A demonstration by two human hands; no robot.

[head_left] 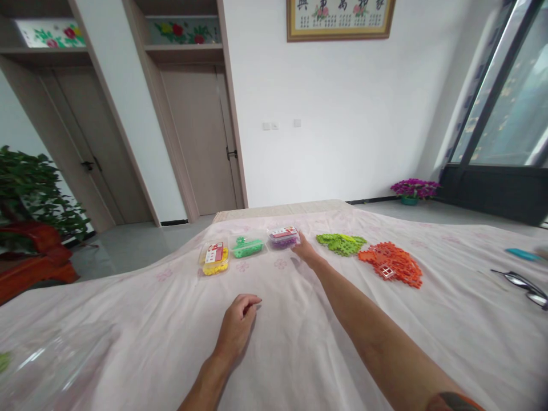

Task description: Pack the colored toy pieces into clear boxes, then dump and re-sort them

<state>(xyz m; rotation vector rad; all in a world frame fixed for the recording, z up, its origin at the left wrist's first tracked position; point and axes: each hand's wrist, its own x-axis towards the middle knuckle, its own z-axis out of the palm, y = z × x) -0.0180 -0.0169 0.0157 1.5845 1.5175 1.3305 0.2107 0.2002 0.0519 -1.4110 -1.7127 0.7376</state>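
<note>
Right hand [305, 248] reaching far, fingers touching purple box [283, 237], not clamped. Left hand [237, 325] loosely curled on bedsheet [128, 342], empty. Box probably light, stiff, slick plastic; best gripped across sides.

Legible text is confined to one item — the framed embroidery [340, 19] on the far wall, cut off by the top edge of the view. A row of large dark Chinese characters runs across it, only their lower parts showing; they cannot be read with certainty. Smaller lines of characters sit beneath, too small to make out.

The yellow box [214, 257] and the purple box [283, 237] on the cloth each carry a red and white label — print is present but illegible. No brand, number or sign can be read elsewhere.
</note>
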